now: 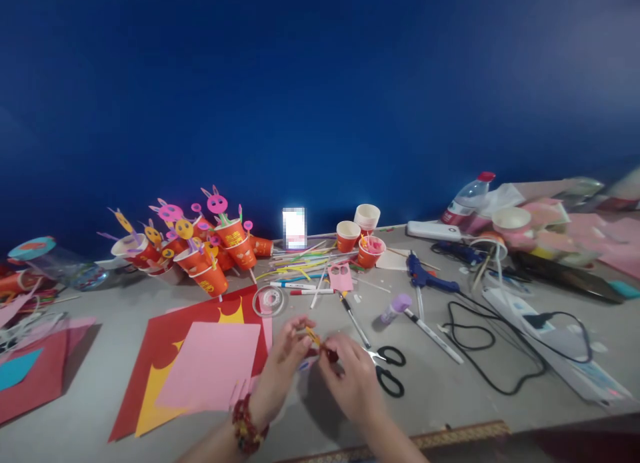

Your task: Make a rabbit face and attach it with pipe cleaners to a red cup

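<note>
My left hand [285,350], with a beaded bracelet [246,426] on its wrist, pinches a small yellow-orange piece [313,336], which looks like cut paper. My right hand [353,380] meets it from the right, thumb and fingers closed at the piece's lower end. Something dark red shows at the right fingertips, too small to name. Black-handled scissors [391,373] lie just right of my right hand, their blades partly hidden. A pink paper sheet [210,363] lies over yellow and red sheets [150,356] to the left of my hands.
Red paper cups [207,280] with pink and yellow paper animal faces stand back left. Behind my hands lie markers [313,292], a tape roll [269,302] and pipe cleaners [300,266]. Right are a glue stick [396,308], a blue glue gun [433,280] and a looping black cord [493,376].
</note>
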{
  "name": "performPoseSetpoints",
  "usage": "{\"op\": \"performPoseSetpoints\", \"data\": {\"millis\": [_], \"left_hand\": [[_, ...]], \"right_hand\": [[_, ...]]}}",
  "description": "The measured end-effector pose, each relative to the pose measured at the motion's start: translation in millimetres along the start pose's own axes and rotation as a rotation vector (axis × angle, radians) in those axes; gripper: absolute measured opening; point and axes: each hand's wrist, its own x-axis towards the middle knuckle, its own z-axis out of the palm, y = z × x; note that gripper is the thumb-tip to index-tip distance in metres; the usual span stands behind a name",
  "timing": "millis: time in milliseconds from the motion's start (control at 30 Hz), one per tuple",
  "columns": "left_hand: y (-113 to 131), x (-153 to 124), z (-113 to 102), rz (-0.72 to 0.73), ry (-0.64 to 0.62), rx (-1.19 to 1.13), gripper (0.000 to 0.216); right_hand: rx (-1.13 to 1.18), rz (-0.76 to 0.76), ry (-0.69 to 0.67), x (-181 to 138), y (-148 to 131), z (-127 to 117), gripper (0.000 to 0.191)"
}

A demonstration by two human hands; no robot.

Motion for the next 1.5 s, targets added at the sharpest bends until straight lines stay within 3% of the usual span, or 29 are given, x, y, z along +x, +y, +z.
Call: {"op": "performPoseSetpoints", "data": {"millis": [167,300,400,467,500,533,600,700,767,833,933,1033,1133,1233,1400,1500], "left_hand": [[-17.9,-12.1,20.5,0.011,0.068,0.017,0.045],[-11.5,-3.4,19.8,-0.102,0.067,-0.255,0.046],[-3.4,2.4,12.9,-0.170,0.015,-0.382,0.045],[0.1,2.8,10.1,-0.186,-0.035,-0.383,0.041],[1.1,2.0,10.1,-0.192,-0.066,-0.365,0.038],[1.8,0.8,11.0,-0.193,-0.096,-0.337,0.036],[2.6,-2.3,14.4,-0.178,-0.152,-0.257,0.035],[4.4,-6.4,18.4,-0.138,-0.236,-0.089,0.038],[7.3,-7.4,17.5,-0.038,-0.267,0.078,0.039],[12.9,-6.9,14.1,0.159,-0.277,0.290,0.036],[26.1,-3.7,9.1,0.439,-0.290,0.563,0.035],[40.4,0.2,7.6,0.488,-0.342,0.628,0.037],[46.9,1.7,8.5,0.461,-0.372,0.630,0.038],[41.3,0.3,10.3,0.466,-0.317,0.614,0.041],[28.2,-2.1,2.4,0.459,-0.126,0.533,0.038],[33.0,-0.5,-17.0,0.527,0.084,0.493,0.034]], "right_hand": [[-0.024,-0.149,-0.047,-5.8,-3.7,4.0,0.012],[0.006,-0.235,-0.079,-13.0,13.3,-18.0,0.018],[-0.099,0.083,0.281,-15.2,50.3,-45.8,0.013],[-0.140,0.318,0.475,-12.4,80.9,-60.7,0.028],[-0.127,0.379,0.488,-9.8,95.8,-65.7,0.039],[-0.106,0.396,0.438,-6.8,109.5,-68.7,0.046],[-0.078,0.412,0.192,-0.1,130.4,-70.1,0.045],[-0.061,0.378,0.055,8.9,139.7,-66.3,0.041],[-0.069,0.330,0.019,13.0,130.1,-64.0,0.042],[-0.072,0.265,-0.066,15.0,110.6,-62.6,0.039],[-0.042,0.143,-0.353,13.8,74.5,-58.0,0.029],[0.026,0.058,-0.537,9.4,47.7,-48.4,0.021],[0.052,0.083,-0.595,6.6,36.7,-39.5,0.024],[0.034,0.098,-0.633,7.8,31.7,-35.6,0.022],[-0.179,0.022,-0.606,7.5,26.2,-34.6,0.016],[-0.259,0.050,-0.518,3.4,34.0,-38.8,0.014]]}}
